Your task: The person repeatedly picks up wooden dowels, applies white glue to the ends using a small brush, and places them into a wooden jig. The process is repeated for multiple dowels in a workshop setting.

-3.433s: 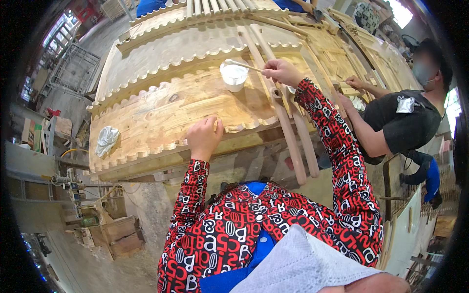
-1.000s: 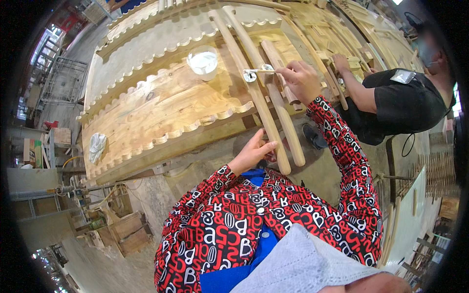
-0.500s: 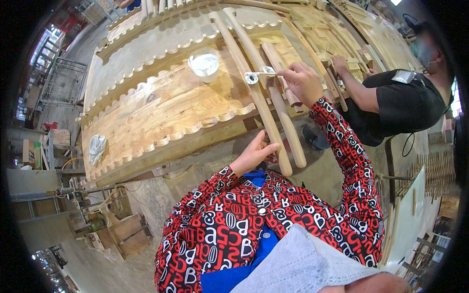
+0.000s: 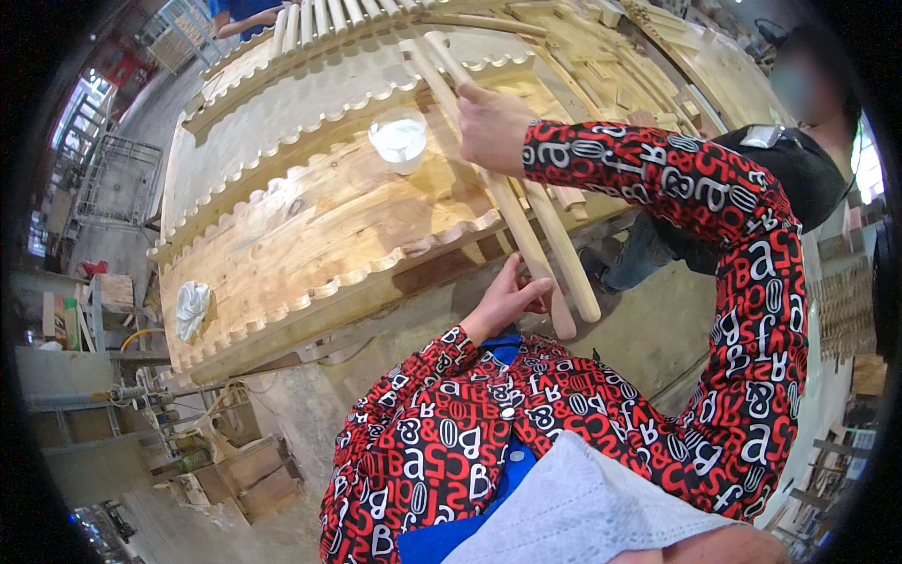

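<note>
Two long round wooden poles slant side by side across the bench, their near ends sticking out past its front edge. My left hand (image 4: 507, 299) is closed around the near end of the left wooden pole (image 4: 532, 246), thumb over it. Beyond it lies the right wooden pole (image 4: 567, 256). My right hand (image 4: 490, 130) is closed above the upper half of the poles. Its fingertips and the brush seen in it earlier are hidden behind the hand. Left of it stands a translucent plastic cup (image 4: 398, 141) with white liquid inside.
Scalloped wooden rails (image 4: 376, 265) run along the wooden bench top (image 4: 282, 235). A crumpled white cloth (image 4: 193, 308) lies at its left end. More round poles (image 4: 319, 21) lie in a row at the back, near another person. A co-worker in black (image 4: 799, 169) is close on my right.
My right hand has moved left and away from me along the poles, its forearm now crossing the view. The brush has gone out of sight. My left hand stays at the pole's end.
</note>
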Available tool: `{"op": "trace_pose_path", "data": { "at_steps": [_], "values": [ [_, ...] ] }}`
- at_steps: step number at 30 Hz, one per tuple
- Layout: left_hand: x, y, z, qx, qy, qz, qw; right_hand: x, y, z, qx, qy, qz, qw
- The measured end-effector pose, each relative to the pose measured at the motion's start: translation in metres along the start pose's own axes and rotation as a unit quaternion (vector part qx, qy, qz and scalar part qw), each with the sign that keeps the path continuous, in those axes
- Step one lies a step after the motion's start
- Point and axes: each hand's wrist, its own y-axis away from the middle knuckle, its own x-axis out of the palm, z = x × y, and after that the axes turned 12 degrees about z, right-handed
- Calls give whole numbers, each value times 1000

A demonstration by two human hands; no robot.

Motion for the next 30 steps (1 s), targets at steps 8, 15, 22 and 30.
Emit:
{"op": "trace_pose_path", "data": {
  "at_steps": [8, 15, 22, 30],
  "values": [
    [1, 5, 0, 18, -4, 31, 999, -12, -3, 3, 23, -28, 86, 996],
    [2, 8, -2, 6, -7, 31, 999, 6, 11, 5, 87, -58, 48, 993],
    [-6, 7, -8, 15, 29, 39, 999, 14, 82, 21, 131, -187, -62, 972],
    [-28, 29, 9, -77, 21, 106, 991, -3, 37, 99, 309, -659, -228, 647]
  ]
}}
